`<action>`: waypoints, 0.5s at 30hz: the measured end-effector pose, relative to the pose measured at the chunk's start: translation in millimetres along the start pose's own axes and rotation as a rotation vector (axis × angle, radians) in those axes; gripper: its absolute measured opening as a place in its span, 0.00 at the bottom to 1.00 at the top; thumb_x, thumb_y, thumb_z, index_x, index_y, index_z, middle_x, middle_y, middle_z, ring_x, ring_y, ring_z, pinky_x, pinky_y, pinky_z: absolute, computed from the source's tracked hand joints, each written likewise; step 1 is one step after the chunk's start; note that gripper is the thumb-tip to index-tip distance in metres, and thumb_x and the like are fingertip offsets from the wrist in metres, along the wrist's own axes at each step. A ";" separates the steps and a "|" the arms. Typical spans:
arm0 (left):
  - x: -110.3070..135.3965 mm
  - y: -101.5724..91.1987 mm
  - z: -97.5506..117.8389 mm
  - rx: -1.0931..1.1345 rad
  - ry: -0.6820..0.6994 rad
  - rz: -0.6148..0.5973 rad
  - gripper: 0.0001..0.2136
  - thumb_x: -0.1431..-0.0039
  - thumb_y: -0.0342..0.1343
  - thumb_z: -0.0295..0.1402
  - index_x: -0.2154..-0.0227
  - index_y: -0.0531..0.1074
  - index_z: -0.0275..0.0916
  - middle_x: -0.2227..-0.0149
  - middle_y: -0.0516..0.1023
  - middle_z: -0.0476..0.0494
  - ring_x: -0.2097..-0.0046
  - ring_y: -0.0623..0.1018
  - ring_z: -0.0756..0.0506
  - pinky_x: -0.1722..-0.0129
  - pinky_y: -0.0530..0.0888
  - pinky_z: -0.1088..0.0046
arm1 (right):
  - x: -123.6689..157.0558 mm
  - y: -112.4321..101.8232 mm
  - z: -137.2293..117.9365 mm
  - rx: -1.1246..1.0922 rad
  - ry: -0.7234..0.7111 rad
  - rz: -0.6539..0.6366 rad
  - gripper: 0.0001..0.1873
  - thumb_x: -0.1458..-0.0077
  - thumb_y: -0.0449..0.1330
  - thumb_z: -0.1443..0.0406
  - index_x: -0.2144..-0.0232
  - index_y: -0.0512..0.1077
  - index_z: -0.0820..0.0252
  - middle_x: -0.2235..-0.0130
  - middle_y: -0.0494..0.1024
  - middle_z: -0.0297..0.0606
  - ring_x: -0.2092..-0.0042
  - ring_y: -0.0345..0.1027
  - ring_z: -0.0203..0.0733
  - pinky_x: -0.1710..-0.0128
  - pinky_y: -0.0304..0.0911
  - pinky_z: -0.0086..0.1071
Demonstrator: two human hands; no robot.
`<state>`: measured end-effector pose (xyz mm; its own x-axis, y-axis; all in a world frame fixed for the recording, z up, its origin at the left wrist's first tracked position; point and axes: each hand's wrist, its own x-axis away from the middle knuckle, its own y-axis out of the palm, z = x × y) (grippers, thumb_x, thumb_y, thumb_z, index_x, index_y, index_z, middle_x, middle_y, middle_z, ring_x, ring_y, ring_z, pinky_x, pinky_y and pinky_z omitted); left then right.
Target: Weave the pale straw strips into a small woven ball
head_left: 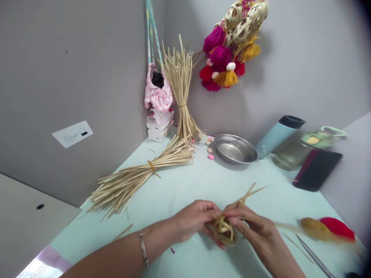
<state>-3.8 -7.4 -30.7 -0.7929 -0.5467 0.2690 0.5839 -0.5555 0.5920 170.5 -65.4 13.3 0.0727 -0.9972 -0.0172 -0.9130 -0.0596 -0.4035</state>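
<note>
A small openwork ball (pixel 225 231) woven from flat straw-coloured strips is held low over the table's front. My left hand (pixel 198 219), with a metal bangle on its wrist, is closed around the ball's left side, thumb near the top and fingers beneath. My right hand (pixel 256 227) pinches a strip at the ball's upper right. Loose strip ends (pixel 246 195) stick up behind the fingers, and one long strip trails to the right, blurred. My right fingertips partly cover the weave.
A tied strip bundle (pixel 139 173) lies at left; another bundle (pixel 181 88) stands in the corner. Behind are a steel bowl (pixel 232 156), blue tumbler (pixel 276 135), green bottle (pixel 295 150) and leaning phone (pixel 317 170). Pointed metal tool (pixel 314 256) and yarn (pixel 337 228) lie right. Tasselled balls (pixel 232 46) hang above.
</note>
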 end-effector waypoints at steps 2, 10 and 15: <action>0.0 -0.4 -0.4 0.024 0.001 -0.019 0.23 0.55 0.64 0.51 0.70 0.69 0.34 0.73 0.75 0.44 0.71 0.76 0.46 0.70 0.75 0.64 | -1.2 -1.0 -0.5 0.000 -0.008 0.006 0.10 0.43 0.61 0.57 0.68 0.80 0.54 0.66 0.79 0.39 0.65 0.74 0.46 0.66 0.70 0.32; 2.0 0.9 8.1 0.099 0.036 -0.012 0.21 0.55 0.67 0.45 0.67 0.69 0.34 0.70 0.75 0.44 0.69 0.77 0.46 0.68 0.77 0.64 | 2.0 3.9 -1.0 0.041 -0.073 0.167 0.07 0.44 0.62 0.58 0.66 0.77 0.54 0.60 0.78 0.40 0.58 0.73 0.48 0.61 0.70 0.33; 5.3 2.5 18.6 0.148 0.234 0.080 0.19 0.51 0.65 0.45 0.66 0.70 0.33 0.65 0.77 0.40 0.64 0.77 0.45 0.60 0.76 0.62 | 9.3 8.8 1.8 0.302 -0.211 0.504 0.11 0.44 0.61 0.58 0.57 0.72 0.51 0.48 0.71 0.44 0.44 0.64 0.55 0.48 0.64 0.45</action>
<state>-9.8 -0.1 -13.6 -0.6739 -0.7240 0.1470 0.5973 -0.4169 0.6852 163.9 -75.1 7.9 -0.2313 -0.8672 -0.4410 -0.7044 0.4620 -0.5389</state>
